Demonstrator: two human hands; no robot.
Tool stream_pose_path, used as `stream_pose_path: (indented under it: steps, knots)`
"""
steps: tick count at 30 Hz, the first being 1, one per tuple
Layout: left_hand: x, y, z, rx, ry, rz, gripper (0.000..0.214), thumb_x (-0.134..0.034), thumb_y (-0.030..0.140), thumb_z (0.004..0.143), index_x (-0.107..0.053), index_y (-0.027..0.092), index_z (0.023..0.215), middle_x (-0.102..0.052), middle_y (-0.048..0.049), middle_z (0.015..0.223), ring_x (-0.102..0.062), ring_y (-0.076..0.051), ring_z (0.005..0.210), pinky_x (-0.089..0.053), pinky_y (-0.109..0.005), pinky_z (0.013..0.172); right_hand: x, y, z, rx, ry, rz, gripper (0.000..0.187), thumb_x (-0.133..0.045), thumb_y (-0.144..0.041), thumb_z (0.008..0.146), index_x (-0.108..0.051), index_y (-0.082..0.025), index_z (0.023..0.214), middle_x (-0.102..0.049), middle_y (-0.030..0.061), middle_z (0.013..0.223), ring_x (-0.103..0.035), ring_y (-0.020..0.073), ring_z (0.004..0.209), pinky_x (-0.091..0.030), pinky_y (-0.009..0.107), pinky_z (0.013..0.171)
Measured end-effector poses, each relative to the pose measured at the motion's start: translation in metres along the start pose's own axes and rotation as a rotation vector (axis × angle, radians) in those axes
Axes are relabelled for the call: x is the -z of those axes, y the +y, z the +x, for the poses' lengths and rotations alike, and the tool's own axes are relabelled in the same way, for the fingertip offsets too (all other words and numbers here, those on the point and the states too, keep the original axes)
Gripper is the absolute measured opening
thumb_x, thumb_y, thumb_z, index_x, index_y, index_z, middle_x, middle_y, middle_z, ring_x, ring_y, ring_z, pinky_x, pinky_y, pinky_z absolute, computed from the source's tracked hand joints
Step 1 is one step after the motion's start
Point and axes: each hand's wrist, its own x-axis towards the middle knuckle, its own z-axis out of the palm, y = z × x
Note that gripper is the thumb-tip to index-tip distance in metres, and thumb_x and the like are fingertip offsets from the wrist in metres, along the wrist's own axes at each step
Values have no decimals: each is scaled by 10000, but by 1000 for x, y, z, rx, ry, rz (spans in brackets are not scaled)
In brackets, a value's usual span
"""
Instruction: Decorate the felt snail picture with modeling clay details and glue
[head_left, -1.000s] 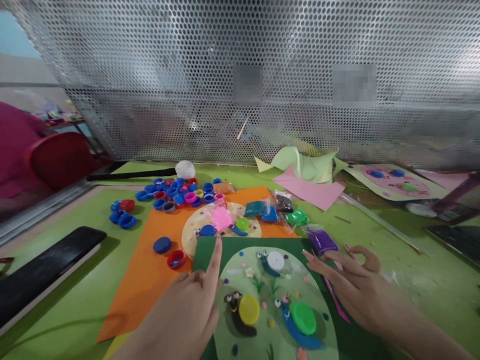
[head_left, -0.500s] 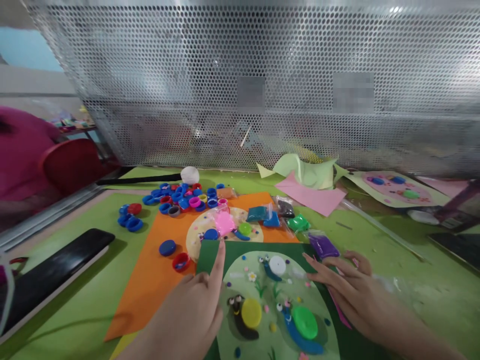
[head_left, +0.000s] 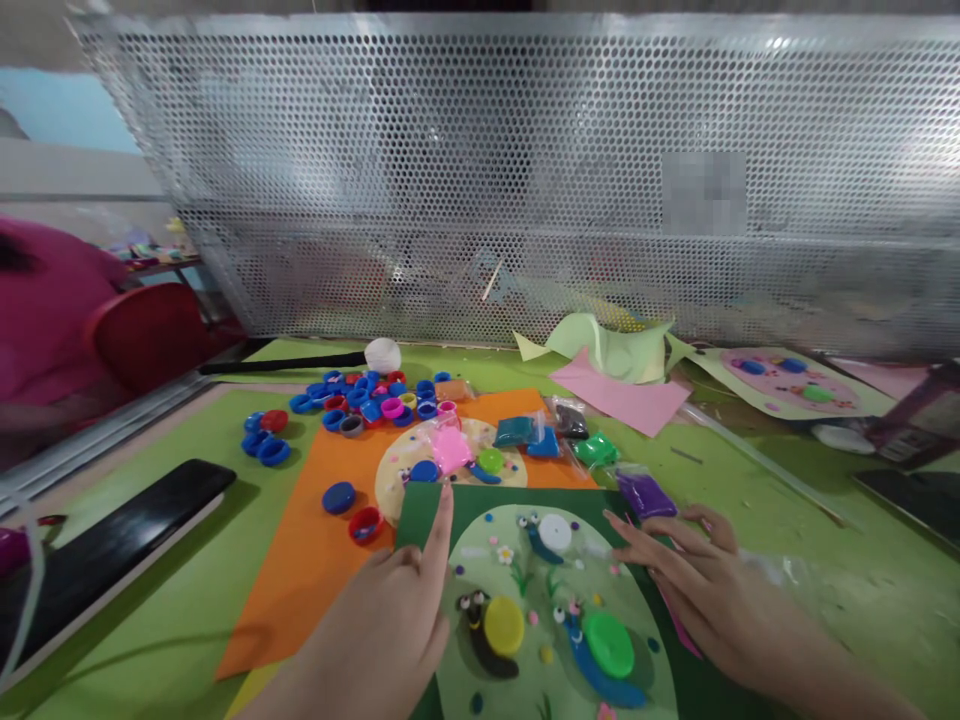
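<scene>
Well, we are looking at a dark green sheet (head_left: 420, 510) that is lying on the green surface (head_left: 847, 600) between the two hands and is partly covering an orange sheet (head_left: 274, 600). It is carrying a pale green oval (head_left: 502, 700), where a brown snail (head_left: 487, 656) is bearing a yellow cap (head_left: 504, 626), a blue snail (head_left: 600, 682) is bearing a green cap (head_left: 609, 645), and a small blue snail (head_left: 541, 546) is bearing a white cap (head_left: 556, 532).

The left hand (head_left: 386, 610) is stretching its index finger to the sheet's far edge, just short of a pink packet (head_left: 451, 452); its other fingers are curling under, and its grip is clasping nothing that we are seeing. The right hand (head_left: 709, 585) is spreading its fingers loosely over the sheet's right side, beside a purple packet (head_left: 646, 495), its grip slack; a pink strip (head_left: 686, 632) is showing beneath it. Whether the fingertips are pressing down, we are not managing to tell.

We are judging the sheet to be light and rather bendy, with the figures looking soft, easily dented and probably weakly stuck, and the caps stiffer and slicker. So we are favouring a hold at the bare dark margins on opposite sides, keeping it level and sparing the eyes and dots.
</scene>
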Motion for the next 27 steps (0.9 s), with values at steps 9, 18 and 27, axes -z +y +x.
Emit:
stream_pose_path:
  steps: [9,18,27]
  knots:
    - [-2,-2,0,-20,6,-9,716,-313,87,830,47,81,1449,-701,-118,973,-627,-254,899,-464,-343,784,-5,0,-4,40,-109,-7,617,-335,-40,805,-307,-147,1412,-663,112,1074,-592,244,1010,-450,441,869]
    - [-2,1,2,10,-13,19,724,-341,81,814,-2,87,1453,-704,-131,973,-633,-271,914,-476,-334,773,-5,3,-3,61,-61,-13,694,-297,22,776,-234,-174,1439,-696,97,1022,-608,262,1012,-419,514,866]
    - [-5,-3,0,-55,131,-31,741,-374,119,799,-42,76,1460,-719,-115,841,-660,-221,819,-469,-252,674,0,0,2,81,-119,53,679,-309,3,776,-286,-172,1431,-705,119,989,-615,285,1015,-438,533,863]
